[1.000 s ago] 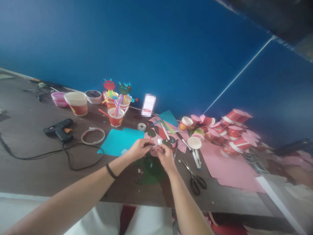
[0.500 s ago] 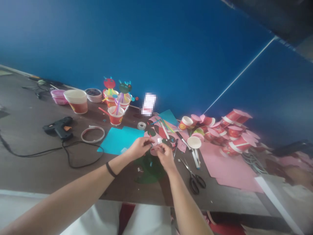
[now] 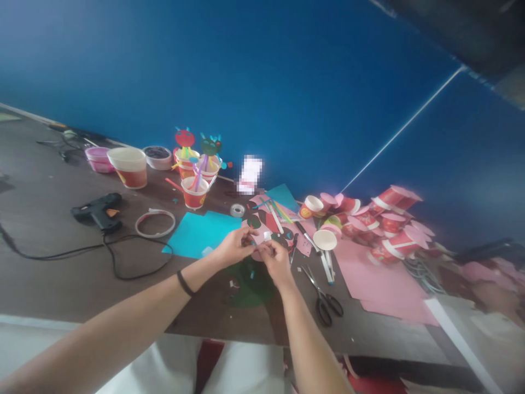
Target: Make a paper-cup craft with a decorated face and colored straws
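My left hand (image 3: 237, 247) and my right hand (image 3: 275, 259) meet over the middle of the table, fingertips almost touching. The fingers of both are pinched together; whatever small piece they hold is too small to name. A small white piece (image 3: 267, 236) shows just beyond the right fingers. Beneath my hands lies a dark green sheet (image 3: 252, 293) with tiny scraps on it. Left of my left hand is a bright blue paper sheet (image 3: 197, 232). Scissors (image 3: 324, 300) with black handles rest to the right of my right hand. Behind my fingers are pink paper cut-outs and dark green discs (image 3: 253, 221).
At left lie a glue gun (image 3: 98, 212) with its cord and a coiled strip (image 3: 155, 223). Paper cups (image 3: 195, 192) with straw figures stand at the back, beside a tape roll (image 3: 237, 210). Right are pink sheets (image 3: 381, 279) and piled red cups (image 3: 394, 224).
My fingertips have drawn slightly closer together. The red bit seen near the left fingertips earlier is now hidden or hard to see. The camera view has shifted slightly.
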{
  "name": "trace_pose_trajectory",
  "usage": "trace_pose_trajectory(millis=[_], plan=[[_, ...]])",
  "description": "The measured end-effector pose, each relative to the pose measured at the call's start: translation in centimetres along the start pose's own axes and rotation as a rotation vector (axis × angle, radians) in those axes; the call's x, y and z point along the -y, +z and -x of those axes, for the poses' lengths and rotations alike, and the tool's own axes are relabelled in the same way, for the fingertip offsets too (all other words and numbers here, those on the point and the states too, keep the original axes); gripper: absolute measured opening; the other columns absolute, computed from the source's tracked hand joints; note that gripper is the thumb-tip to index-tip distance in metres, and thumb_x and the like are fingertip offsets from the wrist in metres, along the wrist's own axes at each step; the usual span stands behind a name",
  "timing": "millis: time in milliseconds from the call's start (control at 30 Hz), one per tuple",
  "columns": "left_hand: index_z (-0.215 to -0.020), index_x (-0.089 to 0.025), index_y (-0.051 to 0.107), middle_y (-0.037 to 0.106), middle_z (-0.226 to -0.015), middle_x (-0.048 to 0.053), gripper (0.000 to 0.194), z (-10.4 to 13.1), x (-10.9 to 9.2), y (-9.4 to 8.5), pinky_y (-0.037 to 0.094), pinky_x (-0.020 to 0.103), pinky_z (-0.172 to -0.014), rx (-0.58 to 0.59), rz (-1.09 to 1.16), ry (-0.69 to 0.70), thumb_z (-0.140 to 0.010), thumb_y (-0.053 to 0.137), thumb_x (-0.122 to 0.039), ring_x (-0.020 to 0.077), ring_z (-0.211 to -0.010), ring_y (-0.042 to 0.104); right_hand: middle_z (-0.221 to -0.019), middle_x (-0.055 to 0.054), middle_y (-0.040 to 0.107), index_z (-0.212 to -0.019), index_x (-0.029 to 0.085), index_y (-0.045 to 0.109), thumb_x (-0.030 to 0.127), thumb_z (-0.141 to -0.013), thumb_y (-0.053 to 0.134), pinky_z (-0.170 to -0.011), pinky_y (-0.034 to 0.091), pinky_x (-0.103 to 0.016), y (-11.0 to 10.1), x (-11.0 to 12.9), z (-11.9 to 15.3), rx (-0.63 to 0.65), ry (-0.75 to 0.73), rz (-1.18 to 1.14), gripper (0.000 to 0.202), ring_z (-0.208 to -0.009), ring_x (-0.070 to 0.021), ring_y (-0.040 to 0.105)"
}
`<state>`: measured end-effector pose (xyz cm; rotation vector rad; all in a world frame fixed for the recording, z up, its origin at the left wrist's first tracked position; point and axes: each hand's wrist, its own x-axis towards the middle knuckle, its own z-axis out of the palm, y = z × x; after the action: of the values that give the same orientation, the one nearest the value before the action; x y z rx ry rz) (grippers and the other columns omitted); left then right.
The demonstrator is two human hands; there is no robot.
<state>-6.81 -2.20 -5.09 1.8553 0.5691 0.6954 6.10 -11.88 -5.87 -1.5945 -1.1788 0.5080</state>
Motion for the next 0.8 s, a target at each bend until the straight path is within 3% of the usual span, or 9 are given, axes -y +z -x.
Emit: trace_pose_trajectory(millis=[167,500,800], plan=[[-0.104,-0.011,0.059,0.060,-0.075,0.001,0.039,-0.08,-0.04,0.07,0.043,0.022,-0.061,-0.033,-0.051,0.039,-0.065,0.055,-0.011,0.0121,-0.066,0.054,-0.063,0.002,0.058,-0.071,0.016,0.062,0.027,-0.075,0.056,-0.061,0.041,-0.023,0.07,-0.11,0.04,-0.002,0.003,0.004,0.013,-0.063,-0.0149,0.053],[-0.104,-0.012,0.056,0.060,-0.067,-0.002,0.041,-0.16,0.21,0.09,0.040,0.021,-0.059,-0.072,-0.123,0.089,-0.063,0.051,-0.006,0.0114,-0.061,0.053,-0.058,0.004,0.049,-0.069,0.017,0.057,0.030,-0.075,0.057,-0.056,0.037,-0.022,0.16,0.65,0.24,0.004,-0.008,-0.013,0.015,-0.057,-0.0124,0.045],[-0.120,-0.011,0.046,0.061,-0.075,-0.001,0.057,0.02,0.37,0.27,0.041,0.021,-0.057,-0.057,-0.098,0.117,-0.064,0.053,-0.008,0.0083,-0.055,0.048,-0.059,0.004,0.050,-0.069,0.017,0.059,0.029,-0.077,0.056,-0.055,0.037,-0.022,0.24,-0.22,0.08,-0.004,0.010,-0.043,0.015,-0.057,-0.0123,0.044]])
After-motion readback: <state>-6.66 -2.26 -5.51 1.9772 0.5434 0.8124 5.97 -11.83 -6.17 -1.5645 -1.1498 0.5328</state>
